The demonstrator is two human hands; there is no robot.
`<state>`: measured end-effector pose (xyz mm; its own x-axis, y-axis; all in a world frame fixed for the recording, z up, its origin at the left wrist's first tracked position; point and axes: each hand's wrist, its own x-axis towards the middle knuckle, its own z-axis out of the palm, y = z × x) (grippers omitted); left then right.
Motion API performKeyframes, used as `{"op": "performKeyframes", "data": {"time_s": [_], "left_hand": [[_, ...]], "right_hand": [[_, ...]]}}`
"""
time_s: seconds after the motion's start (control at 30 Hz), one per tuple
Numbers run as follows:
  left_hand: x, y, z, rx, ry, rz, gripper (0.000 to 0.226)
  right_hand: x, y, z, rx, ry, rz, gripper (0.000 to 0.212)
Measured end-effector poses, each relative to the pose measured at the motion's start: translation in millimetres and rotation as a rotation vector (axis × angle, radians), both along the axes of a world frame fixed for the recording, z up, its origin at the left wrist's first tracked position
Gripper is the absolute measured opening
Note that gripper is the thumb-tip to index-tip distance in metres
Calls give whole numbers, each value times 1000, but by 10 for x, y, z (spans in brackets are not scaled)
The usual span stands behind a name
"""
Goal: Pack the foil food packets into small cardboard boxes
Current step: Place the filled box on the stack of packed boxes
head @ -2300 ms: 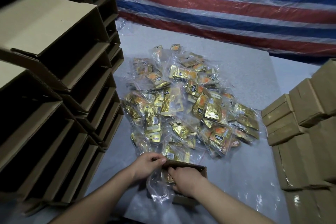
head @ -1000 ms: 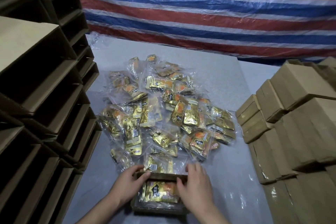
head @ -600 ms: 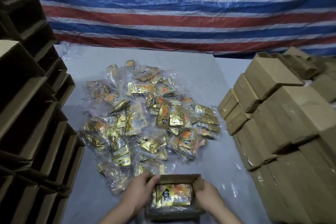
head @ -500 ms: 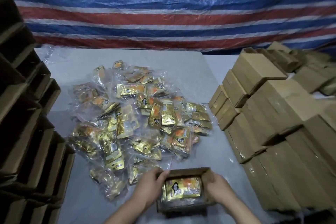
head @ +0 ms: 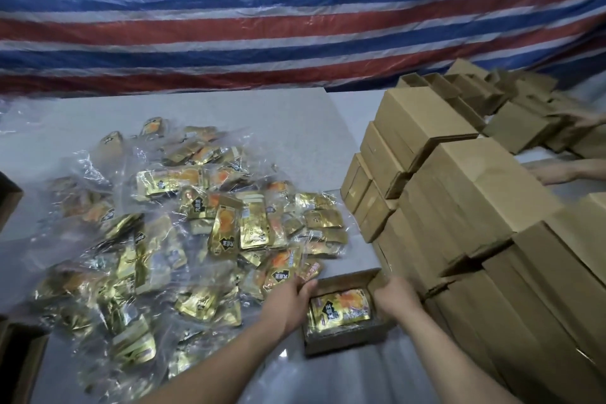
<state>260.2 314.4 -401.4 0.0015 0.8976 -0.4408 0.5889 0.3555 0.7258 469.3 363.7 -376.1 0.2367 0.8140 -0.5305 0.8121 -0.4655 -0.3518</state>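
A small open cardboard box point(head: 347, 343) sits on the table near the front, with a gold and orange foil packet point(head: 341, 307) lying flat inside it. My left hand point(head: 290, 302) grips the box's left wall, fingers curled over the rim. My right hand point(head: 395, 298) holds the right wall, close to the stacked boxes. A large heap of gold foil packets in clear plastic bags point(head: 183, 236) spreads over the table to the left and behind the box.
Stacked closed cardboard boxes point(head: 475, 207) fill the right side. Another person's hands point(head: 564, 170) reach among boxes at the far right. Dark open cartons point(head: 13, 367) edge the left. A striped red, white and blue tarp point(head: 295, 16) hangs behind the grey table point(head: 262, 118).
The packet went into the box, and both hands took the box by its sides and carried it to the right, up against the stacked boxes. The view swung right.
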Motion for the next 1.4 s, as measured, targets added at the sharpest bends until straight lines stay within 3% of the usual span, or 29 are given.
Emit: {"op": "performKeyframes", "data": {"time_s": [0.13,0.23,0.3,0.47,0.57,0.8,1.0,1.13,1.4], "left_hand": [[23,106,-87,45,83,-79,43],[51,545,-103,248,210,-92,42],[162,1015,-206,362,383,-237,44],[544,1972,-645,277,873,-719,103],[632,2167,-938,232,988,-807,102],[186,2199,-1056,46,974,-676,88],[-279,1861,-1057,70,882,-636,86],[-457,1683,-1116,55,843,-624,84],[-1028,1242,-1140,-13,776,-520,84]], "right_hand": [[118,151,-131,54,-68,56,13],[194,140,-224,65,-55,66,8],[206,131,-261,79,-59,83,7],[249,228,-363,148,-104,187,9],[282,364,-417,173,-145,235,10],[134,949,-362,137,-165,385,13],[-127,1417,-216,134,-199,454,13],[-195,1674,-131,181,-270,391,22],[-439,2016,-166,340,-187,174,25]]}}
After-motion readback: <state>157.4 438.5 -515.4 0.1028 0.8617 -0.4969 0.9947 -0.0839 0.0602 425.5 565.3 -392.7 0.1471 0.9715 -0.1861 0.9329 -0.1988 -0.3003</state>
